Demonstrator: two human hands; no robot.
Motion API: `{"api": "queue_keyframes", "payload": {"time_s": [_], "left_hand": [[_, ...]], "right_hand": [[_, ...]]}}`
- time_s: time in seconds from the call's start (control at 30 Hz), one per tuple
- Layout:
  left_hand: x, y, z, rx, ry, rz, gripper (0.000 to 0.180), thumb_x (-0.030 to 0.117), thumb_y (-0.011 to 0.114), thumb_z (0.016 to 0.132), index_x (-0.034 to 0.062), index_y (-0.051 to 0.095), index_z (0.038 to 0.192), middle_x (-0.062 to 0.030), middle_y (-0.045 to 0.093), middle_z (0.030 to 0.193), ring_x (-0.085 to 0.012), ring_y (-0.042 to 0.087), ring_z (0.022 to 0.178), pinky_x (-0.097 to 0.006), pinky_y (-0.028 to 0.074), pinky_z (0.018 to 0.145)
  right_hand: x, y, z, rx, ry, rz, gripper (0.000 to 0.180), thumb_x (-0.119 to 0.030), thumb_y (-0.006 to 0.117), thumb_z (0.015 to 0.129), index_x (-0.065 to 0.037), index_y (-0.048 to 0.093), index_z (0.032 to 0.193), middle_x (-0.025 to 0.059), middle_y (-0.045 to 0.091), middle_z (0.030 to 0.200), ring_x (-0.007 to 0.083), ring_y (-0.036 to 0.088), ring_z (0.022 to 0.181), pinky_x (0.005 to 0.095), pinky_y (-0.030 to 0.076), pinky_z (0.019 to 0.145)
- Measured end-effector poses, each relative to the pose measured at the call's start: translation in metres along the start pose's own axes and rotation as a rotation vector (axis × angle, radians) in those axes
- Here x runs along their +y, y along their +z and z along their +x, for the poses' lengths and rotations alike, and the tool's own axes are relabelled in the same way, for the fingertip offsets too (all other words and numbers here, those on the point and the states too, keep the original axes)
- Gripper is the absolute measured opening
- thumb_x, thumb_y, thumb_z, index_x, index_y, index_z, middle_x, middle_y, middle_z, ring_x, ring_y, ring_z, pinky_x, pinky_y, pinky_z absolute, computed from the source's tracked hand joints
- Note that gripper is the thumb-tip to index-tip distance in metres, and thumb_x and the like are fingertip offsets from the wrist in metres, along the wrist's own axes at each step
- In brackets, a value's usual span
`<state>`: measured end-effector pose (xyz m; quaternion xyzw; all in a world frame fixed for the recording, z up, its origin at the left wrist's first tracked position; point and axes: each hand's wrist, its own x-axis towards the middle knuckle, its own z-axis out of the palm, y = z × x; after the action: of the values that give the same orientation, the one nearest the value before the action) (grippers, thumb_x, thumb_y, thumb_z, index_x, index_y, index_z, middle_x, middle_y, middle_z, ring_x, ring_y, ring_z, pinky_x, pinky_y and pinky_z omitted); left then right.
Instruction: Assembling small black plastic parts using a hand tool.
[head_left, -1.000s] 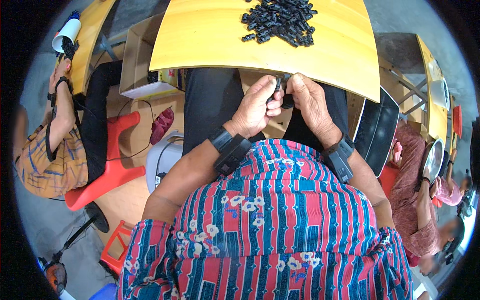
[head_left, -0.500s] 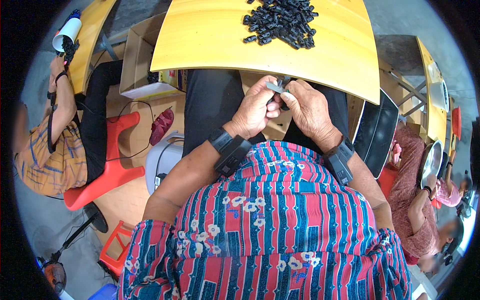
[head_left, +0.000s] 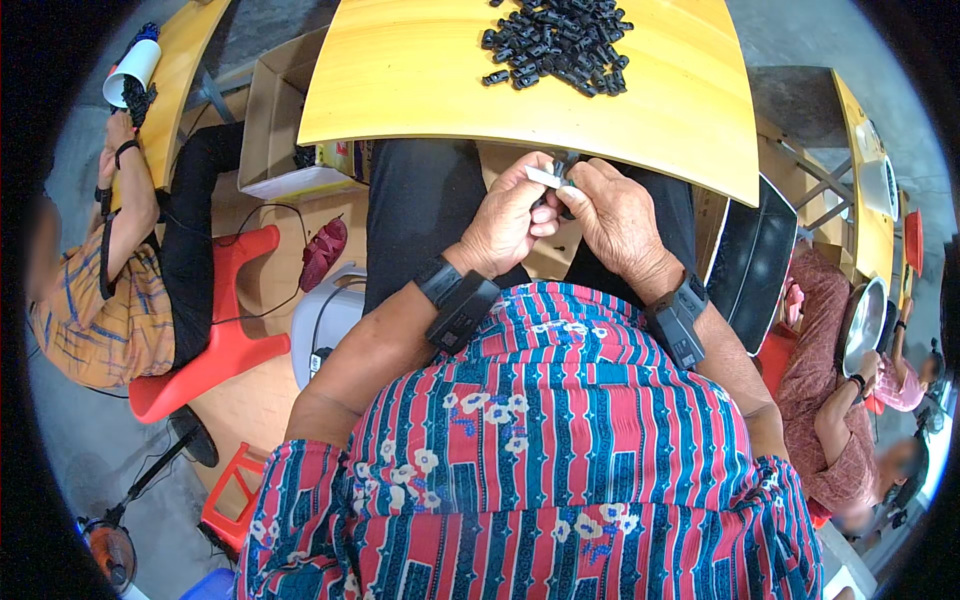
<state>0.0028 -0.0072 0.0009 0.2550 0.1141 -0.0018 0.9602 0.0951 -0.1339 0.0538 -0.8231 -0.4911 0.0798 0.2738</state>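
Note:
Just below the near edge of the yellow table (head_left: 420,105), my two hands meet over my lap. My left hand (head_left: 508,218) is closed, its thumb and fingers pinching a small black part (head_left: 566,160) that is mostly hidden. Closed beside it, my right hand (head_left: 617,215) grips a thin, flat, pale metal strip (head_left: 543,177), like a small blade, near its thumb. The strip crosses the gap between the hands, against the black part. On the table lies a pile of small black plastic pieces (head_left: 560,45) of the same colour.
An open cardboard box (head_left: 262,120) stands left of my legs; a black case-like panel (head_left: 752,265) leans at the right. A red chair (head_left: 225,340) with a seated person and a dark red shoe (head_left: 322,250) are at left. Other people sit at right, near a metal basin (head_left: 864,325).
The pale strip has turned slightly and catches more light. Both hands stay almost in place. The view has shifted a little.

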Motion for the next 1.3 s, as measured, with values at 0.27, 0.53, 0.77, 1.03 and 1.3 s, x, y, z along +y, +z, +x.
{"api": "queue_keyframes", "payload": {"time_s": [0.27,0.53,0.77,1.03,1.3], "left_hand": [[-0.0007,0.0022,-0.0007,0.006,0.004,0.005,0.012,0.025,0.047,0.096,0.0134,0.051,0.096,0.0027,0.045,0.076,-0.0033,0.037,0.059,-0.016,0.033,0.052],[-0.0025,-0.0001,-0.0007,-0.01,0.008,-0.008,0.015,0.028,0.048,0.096,0.013,0.051,0.096,0.0024,0.046,0.076,-0.0037,0.037,0.059,-0.017,0.033,0.052],[-0.0012,0.0002,-0.001,0.0,-0.005,-0.011,0.016,0.028,0.048,0.096,0.0128,0.051,0.096,0.0026,0.046,0.075,-0.0033,0.037,0.058,-0.017,0.033,0.051],[-0.0022,0.0005,-0.001,0.029,-0.01,0.001,0.015,0.028,0.048,0.096,0.0131,0.051,0.095,0.0024,0.046,0.076,-0.0029,0.037,0.058,-0.016,0.033,0.051],[-0.0058,-0.0005,0.0007,0.058,-0.017,0.028,0.015,0.027,0.047,0.097,0.0131,0.051,0.097,0.0019,0.046,0.076,-0.0032,0.036,0.058,-0.016,0.033,0.052]], "right_hand": [[0.0015,0.0017,-0.0007,-0.011,0.023,-0.001,0.022,-0.027,0.053,0.089,-0.006,0.053,0.081,0.0141,0.055,0.077,0.0346,0.058,0.073,0.0435,0.047,0.063],[0.0011,0.0003,-0.0008,-0.024,0.026,0.015,0.022,-0.026,0.053,0.089,-0.006,0.053,0.081,0.0145,0.055,0.076,0.0347,0.058,0.073,0.0435,0.047,0.063],[0.0039,0.0001,0.0003,-0.03,-0.023,0.023,0.021,-0.026,0.053,0.089,-0.006,0.054,0.082,0.0144,0.055,0.075,0.0347,0.058,0.073,0.0434,0.047,0.063],[0.0059,0.003,-0.0004,-0.039,0.003,0.055,0.021,-0.025,0.054,0.089,-0.005,0.052,0.081,0.0148,0.054,0.075,0.0356,0.057,0.072,0.0436,0.047,0.062],[0.0057,0.007,0.0004,0.007,0.033,0.057,0.023,-0.024,0.055,0.088,-0.004,0.052,0.078,0.0164,0.055,0.073,0.0373,0.057,0.073,0.0443,0.046,0.062]]}}
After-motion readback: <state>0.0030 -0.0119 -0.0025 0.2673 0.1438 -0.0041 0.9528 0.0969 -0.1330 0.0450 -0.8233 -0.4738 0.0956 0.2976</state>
